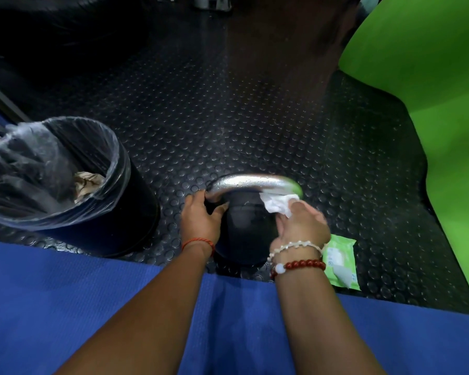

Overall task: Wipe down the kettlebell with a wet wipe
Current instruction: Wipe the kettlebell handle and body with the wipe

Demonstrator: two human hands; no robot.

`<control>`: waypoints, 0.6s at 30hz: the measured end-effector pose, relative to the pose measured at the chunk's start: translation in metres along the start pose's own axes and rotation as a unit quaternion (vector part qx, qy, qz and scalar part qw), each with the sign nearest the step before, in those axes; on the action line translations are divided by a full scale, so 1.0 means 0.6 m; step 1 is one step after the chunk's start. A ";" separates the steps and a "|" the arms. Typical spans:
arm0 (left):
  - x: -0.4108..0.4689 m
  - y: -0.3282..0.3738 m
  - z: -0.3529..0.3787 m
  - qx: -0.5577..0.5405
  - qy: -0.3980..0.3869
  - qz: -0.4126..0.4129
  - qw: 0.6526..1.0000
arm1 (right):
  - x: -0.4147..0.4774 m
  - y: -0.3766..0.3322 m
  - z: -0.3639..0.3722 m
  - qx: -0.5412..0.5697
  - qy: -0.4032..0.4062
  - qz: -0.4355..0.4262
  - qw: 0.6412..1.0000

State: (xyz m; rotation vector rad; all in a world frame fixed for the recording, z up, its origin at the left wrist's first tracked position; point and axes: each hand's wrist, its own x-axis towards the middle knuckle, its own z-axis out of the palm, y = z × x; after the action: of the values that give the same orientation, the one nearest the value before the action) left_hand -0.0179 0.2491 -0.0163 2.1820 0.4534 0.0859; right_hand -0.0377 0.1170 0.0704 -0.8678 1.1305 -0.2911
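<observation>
A black kettlebell [245, 226] with a shiny silver handle stands on the studded rubber floor just beyond a blue mat. My left hand [202, 216] grips the left end of the handle where it meets the body. My right hand [301, 224] holds a crumpled white wet wipe [276, 203] and presses it against the right end of the handle. The lower right side of the kettlebell is hidden behind my right wrist.
A black bin [65, 182] lined with a clear bag stands to the left, with crumpled paper inside. A green wipe pack [340, 259] lies on the floor to the right of the kettlebell. A blue mat [92, 307] fills the foreground. A large green object [431, 90] stands at the right.
</observation>
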 end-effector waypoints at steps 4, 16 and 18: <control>0.001 -0.004 0.002 0.003 0.004 0.004 1.000 | 0.012 0.007 -0.011 -0.228 0.039 -0.326 0.917; -0.001 -0.002 0.003 0.010 0.009 0.002 1.000 | 0.059 0.016 -0.013 -0.368 -0.083 -0.643 0.667; -0.002 -0.003 0.003 0.008 0.011 0.003 1.000 | 0.056 0.021 -0.019 -0.387 -0.084 -0.648 0.651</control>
State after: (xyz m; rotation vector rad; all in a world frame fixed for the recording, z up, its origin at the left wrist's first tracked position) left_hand -0.0193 0.2481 -0.0186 2.1999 0.4620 0.1101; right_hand -0.0357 0.0996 0.0369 -2.3835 0.1805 -0.8985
